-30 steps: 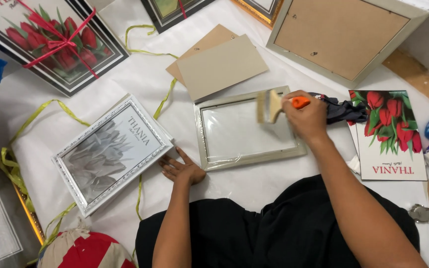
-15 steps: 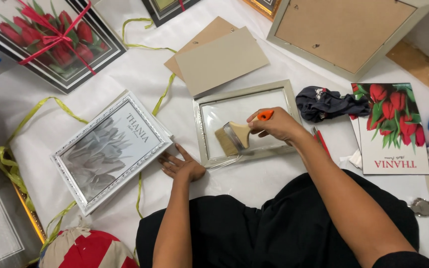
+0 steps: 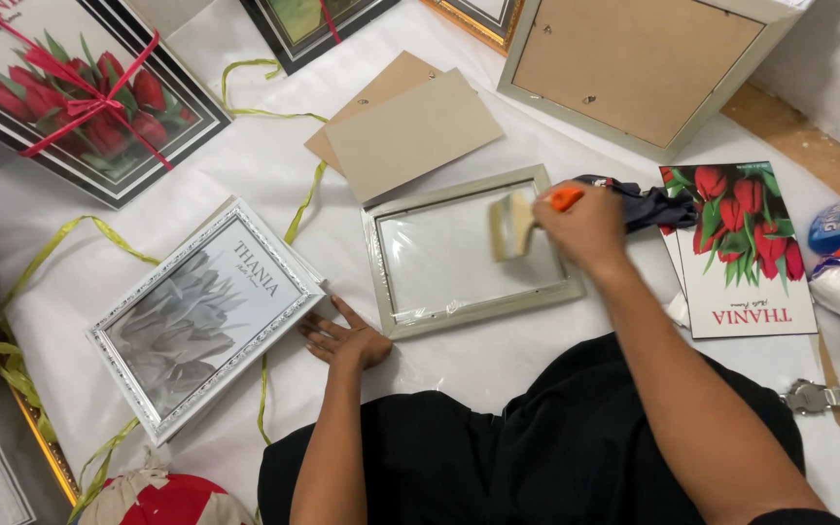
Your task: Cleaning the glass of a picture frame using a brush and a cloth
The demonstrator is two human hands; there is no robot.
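Observation:
A grey-green picture frame point(image 3: 471, 309) lies face down on the white sheet, its glass point(image 3: 449, 258) showing. My right hand point(image 3: 585, 226) grips a flat paintbrush point(image 3: 514, 224) with an orange handle, and the bristles are over the upper right part of the glass. My left hand point(image 3: 345, 338) rests flat on the sheet, fingers spread, between that frame and a silver frame point(image 3: 204, 311) holding a grey flower print.
Two cardboard backing sheets point(image 3: 410, 131) lie beyond the frame. A large frame point(image 3: 634, 68) lies back side up at top right. A red tulip print point(image 3: 736, 248), a dark cloth point(image 3: 658, 206) and a metal tool point(image 3: 822, 396) are on the right. Yellow-green ribbon point(image 3: 60, 233) trails left.
The brush swept from the upper right of the glass down to the lower middle, then back up to the upper right. My left hand stayed put.

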